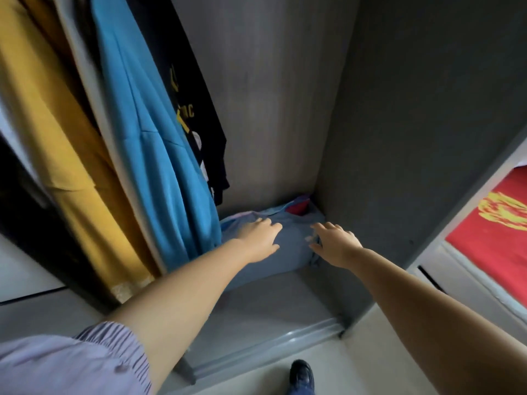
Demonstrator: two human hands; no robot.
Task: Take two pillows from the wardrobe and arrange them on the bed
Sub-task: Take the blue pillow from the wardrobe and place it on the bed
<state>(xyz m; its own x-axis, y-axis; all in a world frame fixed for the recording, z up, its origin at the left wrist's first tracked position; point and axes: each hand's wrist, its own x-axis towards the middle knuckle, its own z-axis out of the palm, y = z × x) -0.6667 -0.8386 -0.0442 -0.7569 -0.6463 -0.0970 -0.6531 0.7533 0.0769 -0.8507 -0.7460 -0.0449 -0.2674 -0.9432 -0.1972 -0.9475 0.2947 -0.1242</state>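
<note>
A blue pillow [293,243] lies on the wardrobe floor [265,306] in the back right corner. Behind it shows a bit of another pillow [298,207] with red and purple cloth. My left hand [261,238] reaches over the pillow's left part, fingers straight, holding nothing. My right hand [335,242] hovers at the pillow's right end with fingers spread; whether it touches the cloth is unclear. The bed [493,232], with a red cover and a yellow print, shows at the right edge.
Hanging clothes fill the wardrobe's left: a yellow garment [57,143], a blue one [151,143] and a black one [188,89]. The grey side wall [413,138] stands to the right. A sliding-door rail [273,346] runs along the front. My shoe [301,374] is on the floor.
</note>
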